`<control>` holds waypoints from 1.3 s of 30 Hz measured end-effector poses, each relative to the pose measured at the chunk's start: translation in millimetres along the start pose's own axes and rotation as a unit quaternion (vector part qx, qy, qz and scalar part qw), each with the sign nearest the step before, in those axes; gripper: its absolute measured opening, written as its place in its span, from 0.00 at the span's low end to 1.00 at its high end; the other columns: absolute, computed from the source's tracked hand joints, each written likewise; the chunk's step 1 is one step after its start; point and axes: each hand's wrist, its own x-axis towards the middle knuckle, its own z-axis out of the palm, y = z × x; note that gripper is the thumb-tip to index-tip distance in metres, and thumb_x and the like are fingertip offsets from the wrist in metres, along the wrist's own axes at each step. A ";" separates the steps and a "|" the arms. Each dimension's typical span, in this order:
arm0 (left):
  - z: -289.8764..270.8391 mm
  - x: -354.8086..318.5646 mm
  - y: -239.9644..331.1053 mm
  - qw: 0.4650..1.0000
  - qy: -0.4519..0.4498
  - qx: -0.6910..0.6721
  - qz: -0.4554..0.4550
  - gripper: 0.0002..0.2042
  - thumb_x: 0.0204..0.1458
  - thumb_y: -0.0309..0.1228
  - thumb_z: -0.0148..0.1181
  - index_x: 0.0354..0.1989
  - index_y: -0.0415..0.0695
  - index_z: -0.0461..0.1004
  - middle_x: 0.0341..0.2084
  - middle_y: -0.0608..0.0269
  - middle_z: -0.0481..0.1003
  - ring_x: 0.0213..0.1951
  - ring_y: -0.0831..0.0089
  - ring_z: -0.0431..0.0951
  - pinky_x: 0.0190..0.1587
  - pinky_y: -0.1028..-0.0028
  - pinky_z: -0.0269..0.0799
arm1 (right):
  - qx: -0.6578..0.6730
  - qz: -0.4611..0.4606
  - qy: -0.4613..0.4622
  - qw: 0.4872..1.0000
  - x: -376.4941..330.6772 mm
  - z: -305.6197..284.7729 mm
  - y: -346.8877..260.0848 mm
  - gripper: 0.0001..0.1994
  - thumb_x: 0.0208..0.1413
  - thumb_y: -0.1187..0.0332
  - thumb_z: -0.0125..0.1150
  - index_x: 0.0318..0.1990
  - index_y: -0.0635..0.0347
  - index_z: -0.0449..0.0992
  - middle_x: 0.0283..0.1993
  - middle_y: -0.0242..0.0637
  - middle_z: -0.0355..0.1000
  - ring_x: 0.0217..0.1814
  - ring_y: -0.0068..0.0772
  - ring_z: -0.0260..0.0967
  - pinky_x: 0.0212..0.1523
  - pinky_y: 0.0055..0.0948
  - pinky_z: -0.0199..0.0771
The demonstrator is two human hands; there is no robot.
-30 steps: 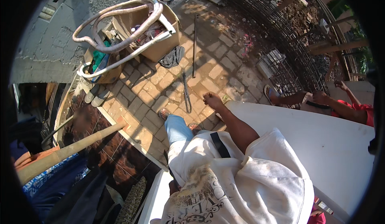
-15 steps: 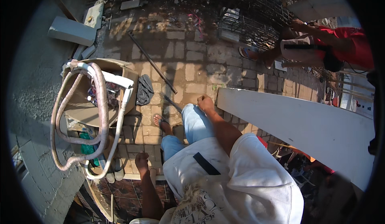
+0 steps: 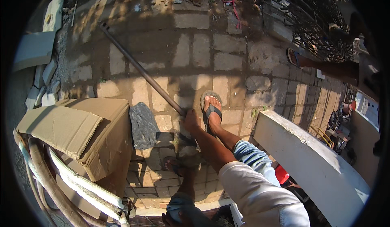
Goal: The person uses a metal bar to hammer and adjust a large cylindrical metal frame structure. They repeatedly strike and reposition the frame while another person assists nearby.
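Note:
A long dark metal pipe (image 3: 140,68) slants over the paving, its far end with holes at the upper left. My right hand (image 3: 191,120) reaches down to the pipe's near end, its fingers closed around it. The fingertips are partly hidden from above. By my knee at the lower edge, my left hand (image 3: 172,219) shows only in part and in deep shade, so its fingers are unclear. My right foot in a flip-flop (image 3: 211,105) stands just right of the pipe's near end.
On the left stands a cardboard box (image 3: 109,139) with coiled pale hose (image 3: 61,178) over it. A grey plastic bag (image 3: 143,125) lies beside it. A long white slab (image 3: 308,154) stretches along the right. Farther right, another person's leg (image 3: 329,69) stands near rebar (image 3: 308,24).
I have bent lower and the view has come closer to the ground. My right hand has gone from my knee down to the pipe's near end and closed on it.

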 end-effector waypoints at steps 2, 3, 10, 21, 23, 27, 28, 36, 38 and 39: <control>6.9 11.4 1.6 0.950 0.232 0.065 0.197 0.20 0.54 0.43 0.54 0.14 0.45 0.70 0.09 0.63 0.66 0.13 0.65 0.69 0.27 0.63 0.71 | -0.014 -0.016 -0.036 0.999 18.1 11.6 3.8 0.28 0.51 0.59 0.65 0.55 0.65 0.62 0.54 0.49 0.65 0.56 0.54 0.68 0.49 0.47 0.75; 9.0 14.8 0.9 0.950 0.226 0.073 0.202 0.19 0.54 0.44 0.55 0.15 0.44 0.71 0.09 0.63 0.66 0.13 0.65 0.69 0.27 0.63 0.71 | -0.026 -0.060 -0.028 0.997 19.0 14.3 7.2 0.27 0.51 0.62 0.63 0.54 0.66 0.61 0.51 0.50 0.67 0.51 0.54 0.72 0.45 0.47 0.77; -6.4 4.2 10.9 0.994 -0.073 0.039 0.077 0.33 0.51 0.54 0.57 0.53 0.35 0.67 0.49 0.35 0.67 0.54 0.40 0.68 0.56 0.48 0.65 | 0.122 -0.132 -0.103 0.978 -96.8 -135.7 -2.6 0.23 0.50 0.64 0.57 0.50 0.68 0.61 0.32 0.51 0.75 0.33 0.50 0.77 0.35 0.42 0.77; -223.5 44.9 325.1 0.893 0.092 -0.113 0.427 0.37 0.46 0.32 0.64 0.64 0.33 0.54 0.62 0.38 0.57 0.64 0.42 0.57 0.65 0.51 0.53 | 0.757 0.102 -0.419 0.490 -316.5 -536.9 -84.6 0.08 0.57 0.70 0.54 0.25 0.55 0.67 0.18 0.29 0.64 0.18 0.25 0.62 0.22 0.27 0.67; -256.3 56.8 371.0 0.861 -0.026 -0.145 0.487 0.34 0.44 0.26 0.62 0.64 0.40 0.58 0.62 0.42 0.58 0.63 0.43 0.59 0.65 0.54 0.56 | 0.757 0.129 -0.390 0.508 -321.8 -563.8 -85.3 0.08 0.55 0.70 0.53 0.25 0.54 0.67 0.18 0.30 0.65 0.19 0.26 0.64 0.21 0.28 0.69; -284.1 93.3 411.1 0.764 -0.195 -0.078 0.610 0.26 0.45 0.23 0.61 0.57 0.42 0.66 0.58 0.45 0.62 0.60 0.49 0.63 0.60 0.61 0.63 | 0.768 0.051 -0.346 0.537 -354.2 -602.3 -109.6 0.02 0.53 0.70 0.52 0.30 0.54 0.67 0.23 0.29 0.67 0.21 0.27 0.67 0.21 0.28 0.72; -284.5 102.9 414.0 0.746 -0.228 -0.082 0.621 0.23 0.47 0.24 0.60 0.54 0.41 0.67 0.56 0.47 0.63 0.58 0.51 0.64 0.59 0.62 0.64 | 0.784 0.020 -0.344 0.517 -367.2 -610.9 -119.9 0.02 0.54 0.69 0.52 0.31 0.54 0.67 0.24 0.29 0.67 0.21 0.27 0.67 0.22 0.28 0.72; -318.6 156.2 492.9 0.724 -0.435 -0.388 0.369 0.11 0.57 0.34 0.57 0.35 0.37 0.75 0.36 0.61 0.77 0.43 0.70 0.75 0.48 0.67 0.68 | 0.680 -0.120 -0.264 0.673 -348.6 -672.5 -156.7 0.28 0.63 0.38 0.41 0.40 0.56 0.69 0.27 0.41 0.71 0.24 0.33 0.74 0.29 0.34 0.76; -358.2 170.0 529.8 0.703 -0.396 -0.391 0.442 0.12 0.58 0.34 0.56 0.32 0.36 0.74 0.35 0.59 0.76 0.41 0.71 0.75 0.49 0.67 0.68 | 0.580 -0.214 0.005 0.786 -322.1 -669.9 -143.9 0.25 0.66 0.44 0.42 0.42 0.57 0.73 0.27 0.38 0.73 0.31 0.30 0.75 0.33 0.28 0.73; -378.3 174.7 546.1 0.683 -0.420 -0.419 0.426 0.11 0.58 0.33 0.55 0.29 0.36 0.73 0.33 0.57 0.76 0.39 0.70 0.75 0.50 0.67 0.68 | 0.517 -0.132 0.134 0.835 -308.5 -666.2 -139.0 0.20 0.62 0.48 0.53 0.45 0.56 0.73 0.31 0.38 0.74 0.37 0.34 0.75 0.37 0.29 0.73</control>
